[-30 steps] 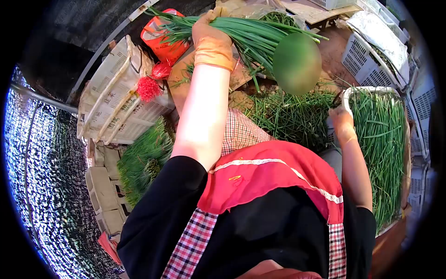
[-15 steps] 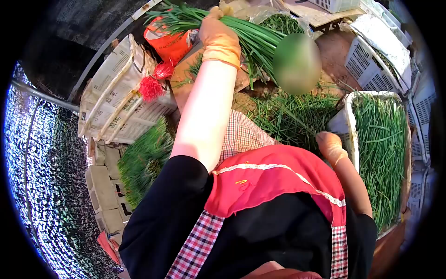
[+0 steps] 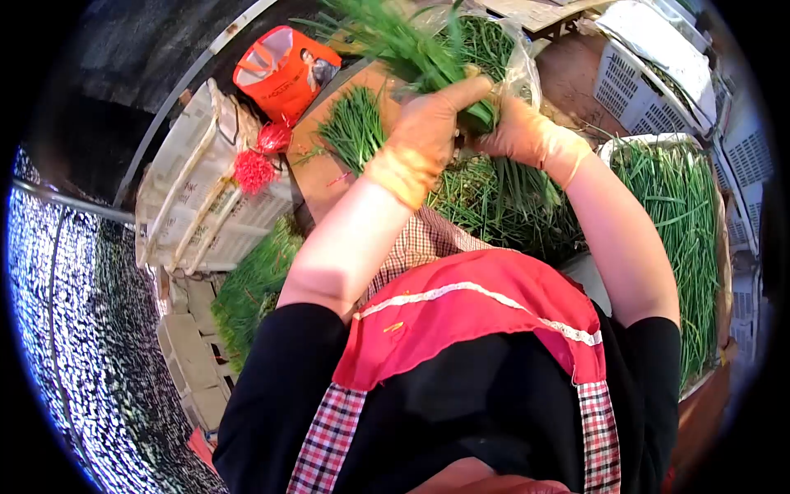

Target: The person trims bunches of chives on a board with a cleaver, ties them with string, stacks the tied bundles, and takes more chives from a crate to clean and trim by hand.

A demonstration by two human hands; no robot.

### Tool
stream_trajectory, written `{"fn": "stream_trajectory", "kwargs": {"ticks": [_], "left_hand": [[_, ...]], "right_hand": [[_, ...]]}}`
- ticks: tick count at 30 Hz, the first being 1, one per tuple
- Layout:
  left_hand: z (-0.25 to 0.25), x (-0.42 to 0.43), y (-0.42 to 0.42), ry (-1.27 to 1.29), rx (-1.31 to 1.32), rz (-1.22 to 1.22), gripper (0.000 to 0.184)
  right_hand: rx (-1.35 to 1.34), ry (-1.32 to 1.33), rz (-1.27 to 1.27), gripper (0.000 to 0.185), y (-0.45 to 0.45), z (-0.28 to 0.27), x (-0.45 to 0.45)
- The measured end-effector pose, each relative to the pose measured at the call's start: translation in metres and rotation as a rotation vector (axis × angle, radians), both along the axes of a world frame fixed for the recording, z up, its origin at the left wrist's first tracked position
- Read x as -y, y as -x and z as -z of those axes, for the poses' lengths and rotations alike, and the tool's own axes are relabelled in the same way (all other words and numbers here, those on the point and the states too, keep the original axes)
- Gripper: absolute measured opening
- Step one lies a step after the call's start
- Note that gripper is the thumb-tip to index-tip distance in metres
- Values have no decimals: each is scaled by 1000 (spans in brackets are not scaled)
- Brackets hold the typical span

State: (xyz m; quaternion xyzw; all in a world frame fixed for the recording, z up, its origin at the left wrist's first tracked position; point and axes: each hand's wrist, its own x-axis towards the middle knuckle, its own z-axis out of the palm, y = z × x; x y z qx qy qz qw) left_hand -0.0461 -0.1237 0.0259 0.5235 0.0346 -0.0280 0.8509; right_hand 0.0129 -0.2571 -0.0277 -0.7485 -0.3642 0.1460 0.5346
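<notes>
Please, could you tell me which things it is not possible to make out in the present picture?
All in the head view:
- Single leaves of the green bunch: blurred by motion; some tips cut off by the upper edge.
- The bunch's lower end: partly covered by the left hand and right hand.
- Small print on the red bag: too small.

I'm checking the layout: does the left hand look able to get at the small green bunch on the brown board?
Probably yes: the small green bunch lies beside the left hand with nothing visible between, though that hand is gripping other greens.
</notes>
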Motion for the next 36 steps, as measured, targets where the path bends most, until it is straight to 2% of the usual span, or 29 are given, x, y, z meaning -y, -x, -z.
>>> {"fn": "stream_trajectory", "kwargs": {"ticks": [1,2,4,5,7,8,9,10,12,13,14,15,17,18,19,23,24,25,26,27,28,30,31,32,34,35,36], "left_hand": [[19,-13,-4,-138,98,-78,28],[14,-14,2,-100,212,-99,20],[25,-24,9,196,143,8,15],[33,-32,14,201,130,-12,15],[50,-59,28,275,57,-186,19],[57,-82,37,268,146,-236,18],[69,-111,48,334,161,-266,18],[84,-134,60,399,179,-296,17],[118,-157,85,370,178,-413,17],[126,-166,99,335,172,-490,17],[130,-164,107,340,172,-520,17],[133,-158,113,376,160,-605,17],[131,-151,125,402,129,-706,17],[134,-152,128,408,126,-716,17],[136,-154,131,407,143,-696,16],[141,-156,129,428,152,-674,16],[143,-155,128,432,142,-678,17],[146,-156,127,426,153,-674,18],[149,-157,125,430,152,-672,18],[150,-158,126,438,152,-662,17],[151,-160,127,443,153,-655,17],[153,-161,128,485,176,-641,16],[153,-163,128,503,193,-635,15],[155,-164,128,525,207,-626,15],[156,-163,131,493,216,-619,15],[154,-163,133,452,223,-604,15],[153,-164,134,414,231,-585,15]], "right_hand": [[-100,154,17,59,25,-36,3],[-133,216,-58,56,29,-42,-2],[-144,223,-241,65,24,-26,-15],[-158,229,-260,65,27,-19,-16],[-360,341,-240,67,39,-10,-18],[-73,269,-184,62,41,12,-8],[73,317,-108,61,40,31,6],[173,522,-25,51,40,48,19],[-487,331,146,27,45,83,38],[-500,172,208,23,52,96,43],[-648,-29,406,29,51,109,45],[-567,33,490,24,43,120,53],[-566,-78,691,14,31,143,68],[-604,32,797,19,18,162,89],[-605,40,795,19,21,162,88],[227,969,612,41,30,142,89],[115,682,559,44,42,112,62],[-198,190,403,43,51,96,39],[-255,-84,277,38,58,89,19],[-50,27,213,34,69,69,0],[53,95,151,31,69,74,-11],[-98,551,59,28,67,66,-27],[154,453,75,20,69,71,-28],[152,455,71,20,65,64,-28],[-463,-76,91,13,48,29,-28],[-385,-57,64,10,41,18,-30],[-417,-2,82,12,32,26,-28]]}}
